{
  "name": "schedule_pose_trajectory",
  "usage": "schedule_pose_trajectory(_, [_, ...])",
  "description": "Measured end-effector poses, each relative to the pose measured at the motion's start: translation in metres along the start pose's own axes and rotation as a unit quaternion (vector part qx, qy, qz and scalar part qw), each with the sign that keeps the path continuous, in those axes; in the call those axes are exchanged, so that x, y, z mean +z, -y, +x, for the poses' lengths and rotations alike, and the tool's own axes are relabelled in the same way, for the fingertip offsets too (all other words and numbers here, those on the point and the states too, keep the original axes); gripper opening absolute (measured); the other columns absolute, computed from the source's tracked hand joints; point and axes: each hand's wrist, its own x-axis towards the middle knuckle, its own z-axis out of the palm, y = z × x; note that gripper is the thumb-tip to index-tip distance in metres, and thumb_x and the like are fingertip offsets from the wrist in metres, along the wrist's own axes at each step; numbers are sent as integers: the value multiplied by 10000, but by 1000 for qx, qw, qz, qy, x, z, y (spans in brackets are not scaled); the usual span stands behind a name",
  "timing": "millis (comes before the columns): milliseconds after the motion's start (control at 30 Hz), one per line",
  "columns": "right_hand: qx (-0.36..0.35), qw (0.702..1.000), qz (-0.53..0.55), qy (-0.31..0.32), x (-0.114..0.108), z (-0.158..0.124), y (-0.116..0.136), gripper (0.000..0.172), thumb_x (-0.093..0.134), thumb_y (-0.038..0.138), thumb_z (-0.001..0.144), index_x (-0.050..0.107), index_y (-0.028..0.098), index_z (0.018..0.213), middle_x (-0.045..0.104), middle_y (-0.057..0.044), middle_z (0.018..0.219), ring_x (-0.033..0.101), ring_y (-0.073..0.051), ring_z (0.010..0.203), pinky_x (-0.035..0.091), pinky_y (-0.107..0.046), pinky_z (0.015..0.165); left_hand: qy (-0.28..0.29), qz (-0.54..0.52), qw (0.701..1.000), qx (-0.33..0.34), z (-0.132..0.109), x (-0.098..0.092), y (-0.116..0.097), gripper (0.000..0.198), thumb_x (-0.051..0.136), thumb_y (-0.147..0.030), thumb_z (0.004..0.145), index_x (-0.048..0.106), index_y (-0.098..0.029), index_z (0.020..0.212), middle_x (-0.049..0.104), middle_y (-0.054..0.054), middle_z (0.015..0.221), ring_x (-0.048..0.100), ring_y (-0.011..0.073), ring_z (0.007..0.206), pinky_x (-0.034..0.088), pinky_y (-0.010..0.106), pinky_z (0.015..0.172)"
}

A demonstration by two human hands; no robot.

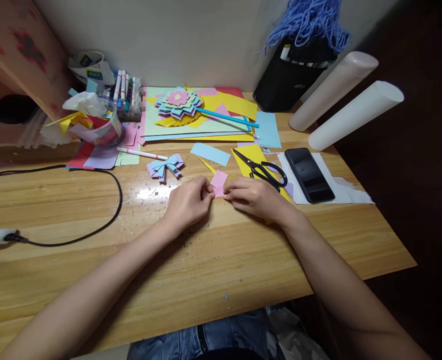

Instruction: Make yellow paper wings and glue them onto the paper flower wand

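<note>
My left hand (pixel 188 201) and my right hand (pixel 253 196) meet over the wooden desk (pixel 190 270), both pinching a small pink paper piece (pixel 218 181) between their fingertips. The paper is partly folded and rests on the desk. Just beyond it lies a paper bow (pixel 165 167) of blue, pink and purple strips. Black scissors (pixel 263 171) lie on a yellow sheet right of my right hand.
A black phone (pixel 309 174) lies on white paper at the right. Coloured sheets with a layered paper flower (pixel 178 104) and a blue pencil (pixel 226 118) sit at the back. A cup of scraps (pixel 99 127), markers (pixel 125 90), two white cylinders (pixel 333 90) and a black cable (pixel 74 235) surround the area.
</note>
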Motion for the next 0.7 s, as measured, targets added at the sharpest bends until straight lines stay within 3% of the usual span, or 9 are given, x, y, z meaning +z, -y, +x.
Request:
schedule_pose_trajectory(267, [10, 999, 1, -41, 5, 1, 1, 154, 521, 144, 844, 651, 172, 922, 711, -65, 902, 641, -191, 841, 498, -323, 736, -44, 88, 986, 133, -7, 7, 4, 191, 426, -246, 886, 609, -194, 892, 633, 45, 879, 588, 177, 751, 334, 273, 551])
schedule_pose_trajectory(400, [27, 998, -11, -49, 9, 3, 1, 136, 505, 165, 865, 640, 159, 850, 694, -71, 833, 622, -183, 780, 483, -309, 689, -57, 83, 982, 158, -7, 7, 8, 216, 432, -275, 895, 630, -189, 895, 633, 48, 893, 596, 176, 779, 362, 269, 570])
schedule_pose_trajectory(533, [42, 997, -18, -60, 13, 4, 2, 128, 511, 204, 875, 630, 166, 902, 681, -63, 845, 606, -181, 778, 470, -300, 676, -66, 83, 979, 174, -7, 7, 9, 209, 490, -330, 871, 634, -178, 874, 630, 52, 866, 589, 172, 752, 379, 271, 580])
schedule_pose_trajectory(700, [38, 997, -33, -64, 15, 6, 4, 139, 491, 184, 880, 627, 167, 857, 668, -75, 858, 576, -194, 802, 467, -314, 701, -97, 126, 963, 216, -5, 10, 10, 224, 454, -283, 889, 621, -153, 819, 624, 69, 818, 564, 179, 732, 375, 285, 578])
